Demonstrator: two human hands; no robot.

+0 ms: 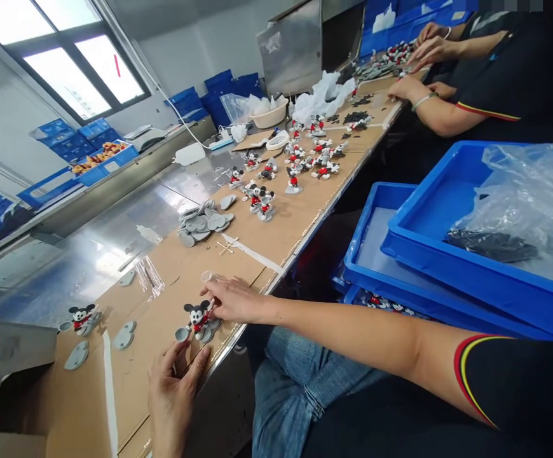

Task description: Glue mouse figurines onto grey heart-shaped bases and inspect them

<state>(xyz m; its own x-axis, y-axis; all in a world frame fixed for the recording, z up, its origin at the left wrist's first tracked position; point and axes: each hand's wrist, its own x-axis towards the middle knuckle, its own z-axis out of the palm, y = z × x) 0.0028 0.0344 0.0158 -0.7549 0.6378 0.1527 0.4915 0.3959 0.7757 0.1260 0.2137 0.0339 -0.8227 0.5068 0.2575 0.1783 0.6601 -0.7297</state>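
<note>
A long table (276, 235) covered in cardboard runs away from the camera toward windows and stacked blue crates, with co-workers' arms busy at the far end. Near the front edge stands a small mouse figurine (197, 318) on a grey base (210, 331). The right hand (231, 299) pinches it at head and shoulder with the fingertips; the left hand (174, 381) lies half open just below, thumb and forefinger touching a small grey piece at the figurine's side.

The figurine looks like light, rigid moulded plastic, smooth and a bit slippery, with thin ears and arms that would probably snap or bend if squeezed. The torso or the base seems the safest place to hold it. It stands upright, long axis vertical, face turned left toward the left hand.

Another figurine (82, 318) stands further left, loose bases (204, 222) are piled mid-table, and blue trays (448, 254) sit on the right.
</note>
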